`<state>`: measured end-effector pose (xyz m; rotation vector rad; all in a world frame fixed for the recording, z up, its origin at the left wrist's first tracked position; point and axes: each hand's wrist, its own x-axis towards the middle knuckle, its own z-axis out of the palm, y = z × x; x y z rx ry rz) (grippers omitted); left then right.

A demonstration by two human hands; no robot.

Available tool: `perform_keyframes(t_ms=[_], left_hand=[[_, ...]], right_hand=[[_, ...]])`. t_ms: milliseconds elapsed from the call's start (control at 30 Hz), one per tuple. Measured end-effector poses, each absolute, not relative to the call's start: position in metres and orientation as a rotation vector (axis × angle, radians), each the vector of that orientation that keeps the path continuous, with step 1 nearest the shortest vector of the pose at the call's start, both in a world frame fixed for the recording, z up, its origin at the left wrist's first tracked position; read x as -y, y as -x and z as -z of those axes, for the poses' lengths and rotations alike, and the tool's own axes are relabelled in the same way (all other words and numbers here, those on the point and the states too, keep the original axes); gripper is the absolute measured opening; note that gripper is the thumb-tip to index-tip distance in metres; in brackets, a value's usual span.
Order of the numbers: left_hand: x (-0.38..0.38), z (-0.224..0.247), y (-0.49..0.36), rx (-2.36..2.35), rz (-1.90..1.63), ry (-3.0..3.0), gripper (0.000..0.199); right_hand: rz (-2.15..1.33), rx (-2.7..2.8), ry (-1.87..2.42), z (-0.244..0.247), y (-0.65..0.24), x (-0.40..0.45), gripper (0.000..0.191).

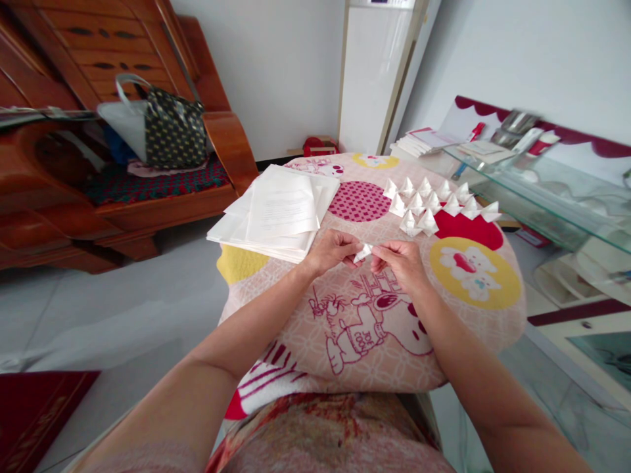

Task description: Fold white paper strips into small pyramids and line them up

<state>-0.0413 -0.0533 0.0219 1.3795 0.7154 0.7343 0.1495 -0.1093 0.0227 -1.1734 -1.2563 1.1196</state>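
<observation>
Over the middle of the cloth-covered table point(296, 289), a small folded white paper piece point(363, 253) is pinched between both hands. My left hand point(335, 251) grips its left side with thumb and fingers closed. From the right, my right hand point(401, 259) holds the other end between its fingertips. Beyond my right hand stand several folded paper boats point(426, 203), grouped in rows. A stack of white paper sheets point(283, 210), the top one printed with text, lies just past my left hand.
At the right, a glass shelf point(552, 197) carries a metal container point(517, 125) and a red-and-white cup point(543, 142). More papers point(424, 141) are piled at the table's far right. A wooden bench point(167, 203) at the left holds a patterned bag point(175, 128).
</observation>
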Motion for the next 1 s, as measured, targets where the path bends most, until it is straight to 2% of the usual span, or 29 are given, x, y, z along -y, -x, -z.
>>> perform_keyframes(t_ms=[567,1000], left_hand=[[0.0603,-0.0301,0.0406,-0.755,-0.825,-1.562,0.025],[0.0574,-0.0307,0.0453,-0.706,-0.744,-1.557,0.025]], right_hand=[[-1.113,1.234,1.139,-0.0189,-0.1421,0.1115,0.024],[-1.296,1.315,1.089,-0.023,-0.1494,0.1109,0.035]])
